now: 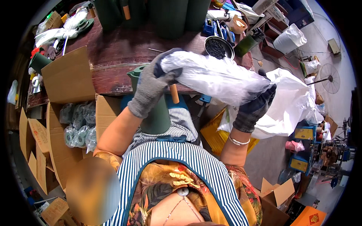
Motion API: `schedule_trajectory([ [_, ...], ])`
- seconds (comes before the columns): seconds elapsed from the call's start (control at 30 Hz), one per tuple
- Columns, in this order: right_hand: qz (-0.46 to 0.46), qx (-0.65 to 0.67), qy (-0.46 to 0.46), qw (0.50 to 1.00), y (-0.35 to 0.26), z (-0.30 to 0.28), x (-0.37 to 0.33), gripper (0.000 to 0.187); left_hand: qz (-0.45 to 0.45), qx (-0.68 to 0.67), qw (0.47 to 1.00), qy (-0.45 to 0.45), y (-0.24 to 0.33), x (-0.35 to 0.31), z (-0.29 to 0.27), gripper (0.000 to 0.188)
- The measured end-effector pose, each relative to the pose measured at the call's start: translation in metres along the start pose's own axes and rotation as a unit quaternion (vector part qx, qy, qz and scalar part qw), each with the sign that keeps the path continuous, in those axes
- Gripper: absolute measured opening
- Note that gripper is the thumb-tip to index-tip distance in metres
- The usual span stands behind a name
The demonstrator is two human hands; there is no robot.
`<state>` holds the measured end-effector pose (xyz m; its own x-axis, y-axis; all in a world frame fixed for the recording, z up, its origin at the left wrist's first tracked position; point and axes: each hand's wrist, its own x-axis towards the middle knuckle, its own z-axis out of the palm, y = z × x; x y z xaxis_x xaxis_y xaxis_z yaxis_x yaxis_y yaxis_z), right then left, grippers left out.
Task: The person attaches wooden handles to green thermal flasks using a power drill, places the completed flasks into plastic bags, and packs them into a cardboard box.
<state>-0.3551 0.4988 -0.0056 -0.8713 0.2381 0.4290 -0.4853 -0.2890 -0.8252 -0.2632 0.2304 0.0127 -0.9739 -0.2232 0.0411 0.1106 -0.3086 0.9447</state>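
A bundle of thin, clear plastic bags [215, 77] is stretched between my two gloved hands, above the table's near edge. My left hand [152, 83], in a grey glove, is closed round its left end. At the right end, my right hand [256, 107], in a grey and black glove, grips the plastic with bent fingers. Below my left hand a dark green jug [156, 118] with a wooden-coloured handle [174, 94] stands at my lap, partly hidden by the glove and wrist.
Several dark green jugs [169, 19] line the back of the dark red table [117, 73]. A bowl of black pieces [218, 48] is near its right side. An open carton [56, 139] with plastic-wrapped items stands left; a white sack [283, 105] hangs right, by a yellow crate [215, 133].
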Motion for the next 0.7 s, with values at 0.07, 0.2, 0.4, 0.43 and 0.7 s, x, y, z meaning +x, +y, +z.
schedule_trajectory([
  [0.07,-0.009,-0.002,0.0,1.0,-0.002,0.02,-0.004,0.048,0.02,0.007,0.999,0.045,-0.003,-0.006,-0.027,0.049],
  [0.2,-0.342,-0.395,-0.048,0.851,-0.008,0.021,-0.002,0.055,0.044,-0.13,0.99,0.032,0.006,-0.016,-0.049,0.046],
  [0.4,-0.136,-0.068,-0.304,0.94,-0.061,0.051,-0.045,0.035,0.117,-0.092,0.985,0.087,-0.024,-0.005,-0.099,0.042],
  [0.43,-0.148,-0.125,-0.415,0.889,-0.078,0.054,-0.053,0.036,0.136,-0.089,0.983,0.089,-0.024,-0.005,-0.102,0.042],
  [0.7,-0.123,0.055,-0.268,0.954,-0.038,0.065,-0.038,0.057,0.107,-0.107,0.987,-0.047,0.021,-0.053,-0.112,0.049],
])
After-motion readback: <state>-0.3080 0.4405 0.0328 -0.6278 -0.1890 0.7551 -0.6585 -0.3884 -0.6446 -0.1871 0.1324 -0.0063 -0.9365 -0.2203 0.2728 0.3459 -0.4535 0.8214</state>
